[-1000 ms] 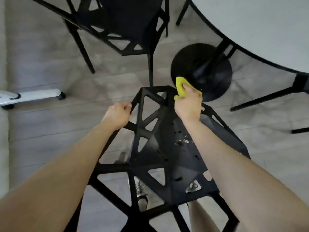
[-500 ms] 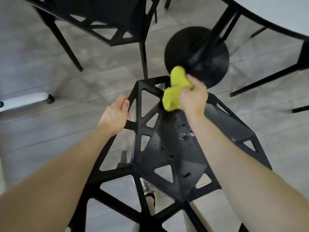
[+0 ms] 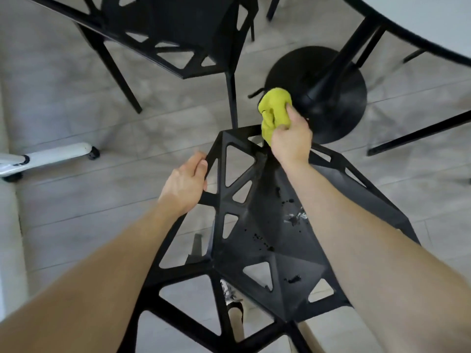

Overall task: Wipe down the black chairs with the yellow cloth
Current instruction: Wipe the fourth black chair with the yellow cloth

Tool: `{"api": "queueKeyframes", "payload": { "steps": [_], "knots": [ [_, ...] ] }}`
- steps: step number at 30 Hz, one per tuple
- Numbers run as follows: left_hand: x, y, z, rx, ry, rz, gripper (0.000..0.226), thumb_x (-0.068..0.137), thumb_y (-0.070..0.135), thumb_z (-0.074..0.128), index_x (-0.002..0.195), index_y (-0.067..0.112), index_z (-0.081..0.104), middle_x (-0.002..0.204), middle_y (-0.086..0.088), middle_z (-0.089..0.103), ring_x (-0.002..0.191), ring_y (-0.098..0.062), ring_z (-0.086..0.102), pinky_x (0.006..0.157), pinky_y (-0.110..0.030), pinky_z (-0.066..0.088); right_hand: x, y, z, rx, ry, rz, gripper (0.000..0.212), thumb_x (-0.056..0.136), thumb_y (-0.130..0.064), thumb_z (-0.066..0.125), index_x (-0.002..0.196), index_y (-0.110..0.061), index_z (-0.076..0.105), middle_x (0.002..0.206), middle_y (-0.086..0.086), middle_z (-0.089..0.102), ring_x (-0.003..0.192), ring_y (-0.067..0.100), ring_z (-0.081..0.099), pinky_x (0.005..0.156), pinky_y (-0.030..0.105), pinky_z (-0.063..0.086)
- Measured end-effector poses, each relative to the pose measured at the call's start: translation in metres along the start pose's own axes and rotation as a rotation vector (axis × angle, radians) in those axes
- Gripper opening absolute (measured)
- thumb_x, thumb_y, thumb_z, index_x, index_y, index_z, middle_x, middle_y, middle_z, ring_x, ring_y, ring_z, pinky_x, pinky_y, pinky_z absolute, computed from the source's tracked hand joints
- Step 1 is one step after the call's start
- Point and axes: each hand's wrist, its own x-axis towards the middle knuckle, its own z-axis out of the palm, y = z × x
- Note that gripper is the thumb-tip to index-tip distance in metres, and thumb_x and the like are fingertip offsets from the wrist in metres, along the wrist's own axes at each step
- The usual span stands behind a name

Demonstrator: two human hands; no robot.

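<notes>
We count two black chairs for certain: the near chair (image 3: 267, 225) and the far chair (image 3: 178, 24). Slanted black legs (image 3: 418, 135) at the right may belong to a third; we cannot tell. There is one yellow cloth (image 3: 274, 108), one tabletop (image 3: 420, 19) on one round base (image 3: 351, 98), and two hands, the left hand (image 3: 184, 186) and the right hand (image 3: 291, 141). We also see one white bar (image 3: 56, 155) with two castors, and one shoe (image 3: 233, 299).
</notes>
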Motion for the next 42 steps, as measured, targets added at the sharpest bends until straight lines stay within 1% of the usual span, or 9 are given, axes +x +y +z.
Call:
{"api": "queueKeyframes", "payload": {
  "steps": [4, 8, 14, 22, 24, 29, 34, 39, 42],
  "knots": [
    [0.002, -0.004, 0.0, -0.006, 0.005, -0.008, 0.025, 0.112, 0.042, 0.03, 0.11, 0.04, 0.055, 0.078, -0.001, 0.07, 0.078, -0.019, 0.064, 0.068, -0.038, 0.044, -0.066, -0.015, 0.055, -0.067, -0.169, -0.379, 0.067, 0.087, -0.001, 0.061, 0.15, -0.023, 0.057, 0.147, 0.009, 0.048, 0.139, 0.033, 0.043, 0.116, 0.047, 0.041],
    [-0.001, -0.002, 0.0, -0.036, 0.011, -0.009, 0.025, 0.112, 0.04, 0.033, 0.106, 0.036, 0.057, 0.076, -0.002, 0.069, 0.076, -0.017, 0.063, 0.069, -0.039, 0.045, -0.056, 0.015, 0.03, -0.216, -0.32, -0.651, 0.074, 0.088, 0.011, 0.052, 0.152, -0.027, 0.056, 0.155, 0.001, 0.048, 0.138, 0.032, 0.043, 0.118, 0.046, 0.042],
    [0.001, -0.005, 0.0, -0.027, 0.015, -0.007, 0.026, 0.114, 0.042, 0.032, 0.111, 0.043, 0.057, 0.075, -0.001, 0.068, 0.067, -0.005, 0.061, 0.064, -0.034, 0.042, -0.029, 0.029, 0.003, -0.267, -0.192, -0.443, 0.06, 0.089, 0.006, 0.05, 0.141, -0.019, 0.067, 0.143, 0.009, 0.059, 0.128, 0.04, 0.052, 0.116, 0.049, 0.042],
    [0.002, -0.007, 0.001, -0.036, 0.024, -0.003, 0.025, 0.111, 0.044, 0.034, 0.106, 0.041, 0.058, 0.075, 0.0, 0.069, 0.075, -0.017, 0.064, 0.066, -0.035, 0.045, -0.086, 0.054, 0.015, -0.54, -0.33, -0.753, 0.064, 0.093, -0.003, 0.057, 0.152, -0.03, 0.054, 0.16, 0.0, 0.036, 0.136, 0.032, 0.038, 0.116, 0.043, 0.043],
    [0.001, -0.007, 0.0, -0.035, 0.025, -0.009, 0.025, 0.113, 0.042, 0.034, 0.105, 0.04, 0.058, 0.075, 0.0, 0.068, 0.074, -0.019, 0.064, 0.066, -0.035, 0.044, -0.087, 0.058, -0.004, -0.444, -0.343, -0.611, 0.059, 0.097, 0.001, 0.051, 0.146, -0.03, 0.062, 0.156, -0.003, 0.045, 0.135, 0.028, 0.042, 0.117, 0.039, 0.042],
    [0.002, -0.006, 0.001, -0.019, 0.029, 0.004, 0.026, 0.113, 0.043, 0.033, 0.106, 0.041, 0.057, 0.076, 0.0, 0.068, 0.074, -0.02, 0.065, 0.065, -0.035, 0.044, -0.026, -0.003, -0.018, 0.063, 0.155, -0.262, 0.058, 0.088, 0.0, 0.046, 0.137, -0.019, 0.069, 0.132, 0.007, 0.062, 0.119, 0.023, 0.057, 0.102, 0.022, 0.041],
    [0.004, -0.009, 0.0, -0.013, 0.035, 0.018, 0.026, 0.112, 0.042, 0.032, 0.106, 0.041, 0.058, 0.076, -0.001, 0.069, 0.075, -0.018, 0.065, 0.065, -0.034, 0.043, -0.063, 0.038, 0.017, -0.292, -0.153, -0.326, 0.07, 0.094, -0.001, 0.057, 0.157, -0.027, 0.047, 0.158, 0.007, 0.037, 0.139, 0.037, 0.04, 0.116, 0.047, 0.045],
    [0.003, -0.008, 0.0, -0.027, 0.03, 0.018, 0.027, 0.109, 0.043, 0.032, 0.108, 0.04, 0.059, 0.074, 0.002, 0.069, 0.078, -0.018, 0.065, 0.069, -0.035, 0.047, -0.174, 0.116, 0.011, -0.269, -0.453, -0.4, 0.065, 0.094, 0.001, 0.056, 0.154, -0.026, 0.052, 0.15, 0.0, 0.04, 0.134, 0.026, 0.045, 0.114, 0.042, 0.047],
    [0.002, -0.008, -0.001, -0.024, 0.038, 0.02, 0.028, 0.108, 0.043, 0.032, 0.108, 0.04, 0.06, 0.073, 0.002, 0.069, 0.078, -0.018, 0.065, 0.071, -0.036, 0.049, -0.163, 0.103, -0.001, -0.019, -0.261, -0.099, 0.053, 0.095, 0.005, 0.051, 0.139, -0.019, 0.069, 0.132, -0.001, 0.06, 0.125, 0.014, 0.058, 0.112, 0.033, 0.048]
  ]
}}
